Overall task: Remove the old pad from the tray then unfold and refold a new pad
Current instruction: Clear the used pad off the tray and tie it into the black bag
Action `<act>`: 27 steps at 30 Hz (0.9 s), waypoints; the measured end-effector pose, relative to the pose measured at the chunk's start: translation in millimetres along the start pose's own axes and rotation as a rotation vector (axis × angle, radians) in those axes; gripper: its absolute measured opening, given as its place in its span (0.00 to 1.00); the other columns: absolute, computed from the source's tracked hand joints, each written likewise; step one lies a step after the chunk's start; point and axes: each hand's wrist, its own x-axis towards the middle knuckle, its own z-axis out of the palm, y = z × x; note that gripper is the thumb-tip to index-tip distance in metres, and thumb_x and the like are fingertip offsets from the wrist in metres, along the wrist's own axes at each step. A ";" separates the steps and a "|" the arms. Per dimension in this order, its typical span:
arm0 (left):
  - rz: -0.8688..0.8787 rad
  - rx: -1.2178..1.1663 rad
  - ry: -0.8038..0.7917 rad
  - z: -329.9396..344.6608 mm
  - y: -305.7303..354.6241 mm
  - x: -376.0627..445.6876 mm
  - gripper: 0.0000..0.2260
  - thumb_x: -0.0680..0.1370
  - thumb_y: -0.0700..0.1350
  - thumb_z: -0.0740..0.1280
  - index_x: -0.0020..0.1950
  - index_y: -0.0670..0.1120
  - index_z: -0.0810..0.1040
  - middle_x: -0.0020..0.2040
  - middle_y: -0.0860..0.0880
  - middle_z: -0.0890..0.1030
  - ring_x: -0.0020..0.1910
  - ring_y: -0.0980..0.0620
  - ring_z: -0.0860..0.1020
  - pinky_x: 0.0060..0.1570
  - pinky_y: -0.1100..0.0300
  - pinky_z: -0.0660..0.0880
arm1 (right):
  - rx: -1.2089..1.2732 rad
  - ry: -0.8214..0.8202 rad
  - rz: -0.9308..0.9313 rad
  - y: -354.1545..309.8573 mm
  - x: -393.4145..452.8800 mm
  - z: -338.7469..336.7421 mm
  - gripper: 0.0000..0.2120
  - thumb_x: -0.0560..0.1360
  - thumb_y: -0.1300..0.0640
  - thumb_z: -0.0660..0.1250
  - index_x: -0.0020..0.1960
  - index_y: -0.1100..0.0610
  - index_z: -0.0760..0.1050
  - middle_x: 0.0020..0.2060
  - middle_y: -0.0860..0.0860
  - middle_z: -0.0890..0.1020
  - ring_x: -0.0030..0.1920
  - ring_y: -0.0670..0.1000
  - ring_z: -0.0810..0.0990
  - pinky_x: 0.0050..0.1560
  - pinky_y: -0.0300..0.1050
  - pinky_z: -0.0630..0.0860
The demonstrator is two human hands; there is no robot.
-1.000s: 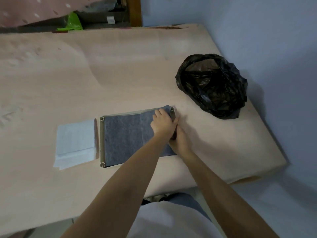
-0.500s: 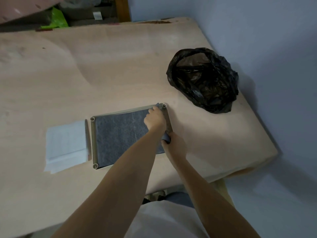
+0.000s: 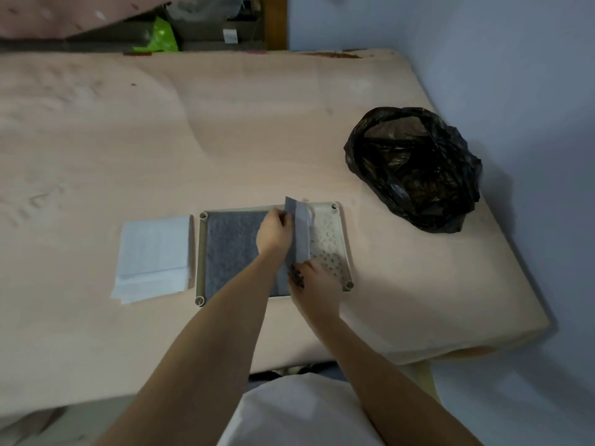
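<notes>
A beige tray lies on the pink surface. The old grey pad covers its left part. The pad's right edge is lifted upright, baring the perforated tray floor on the right. My left hand pinches the raised edge near its far end. My right hand grips the same edge at its near end. The new white folded pad rests on the surface just left of the tray.
An open black plastic bag sits to the right of the tray near the blue wall. The pink surface ends at a front edge close to my body. Clutter with a green bag lies beyond its far edge.
Both hands have pulled the grey pad's right edge up and toward the left, exposing the perforated tray floor that was covered before.
</notes>
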 end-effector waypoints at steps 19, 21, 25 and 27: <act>-0.085 0.042 0.058 -40.0 -41.2 14.5 0.09 0.80 0.47 0.61 0.55 0.41 0.70 0.48 0.44 0.79 0.45 0.43 0.77 0.39 0.53 0.71 | -0.055 -0.149 -0.432 -21.1 -0.5 14.0 0.11 0.67 0.56 0.75 0.49 0.56 0.83 0.51 0.56 0.83 0.54 0.57 0.81 0.55 0.53 0.78; -0.060 0.048 0.074 -40.2 -42.3 12.5 0.06 0.80 0.44 0.61 0.51 0.43 0.65 0.43 0.43 0.77 0.40 0.43 0.75 0.36 0.52 0.70 | -0.102 -0.165 -0.449 -21.7 -0.5 15.5 0.14 0.62 0.54 0.78 0.47 0.55 0.85 0.49 0.57 0.84 0.52 0.56 0.83 0.52 0.53 0.80; 0.071 0.180 0.062 -37.9 -43.3 10.0 0.04 0.81 0.42 0.56 0.53 0.45 0.68 0.46 0.45 0.77 0.39 0.43 0.74 0.32 0.54 0.67 | -0.108 -0.168 -0.436 -21.5 -0.4 19.1 0.16 0.58 0.54 0.81 0.44 0.55 0.85 0.47 0.57 0.85 0.49 0.56 0.84 0.48 0.51 0.81; 0.114 0.238 0.047 -36.1 -43.4 10.7 0.12 0.82 0.42 0.53 0.62 0.48 0.71 0.54 0.44 0.77 0.43 0.41 0.76 0.35 0.53 0.71 | -0.101 -0.152 -0.434 -20.9 -0.2 22.4 0.15 0.58 0.54 0.81 0.44 0.55 0.85 0.47 0.58 0.85 0.49 0.56 0.84 0.47 0.51 0.81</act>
